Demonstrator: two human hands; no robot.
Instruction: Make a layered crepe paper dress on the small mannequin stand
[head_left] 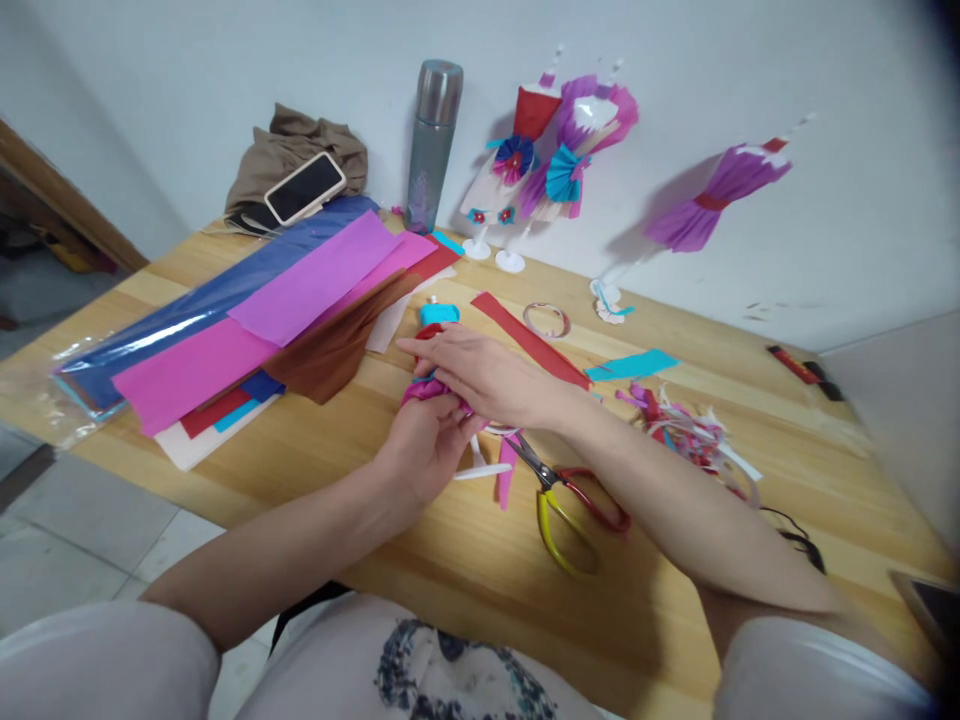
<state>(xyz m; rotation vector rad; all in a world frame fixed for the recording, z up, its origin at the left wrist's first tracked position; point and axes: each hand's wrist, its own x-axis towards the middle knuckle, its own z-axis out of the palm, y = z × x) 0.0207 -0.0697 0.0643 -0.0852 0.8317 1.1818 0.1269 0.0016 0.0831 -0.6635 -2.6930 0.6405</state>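
Both hands meet over a small paper-wrapped figure (439,314) with a blue top, a red band and magenta paper lower down. My left hand (427,445) is closed around its magenta lower part, palm up. Across the top lies my right hand (487,375), its fingers pressed together on the figure and hiding much of it. A white stand (480,468) shows just below the hands. Scissors (551,480) with one red and one yellow handle lie beside them, over a magenta strip (505,480).
Coloured paper sheets (315,275) cover the table's left. Behind stand a flask (435,145) and three paper-dressed figures (701,205). A red strip (529,338), a tape ring (547,320), a blue strip (634,366) and paper scraps (686,430) lie to the right.
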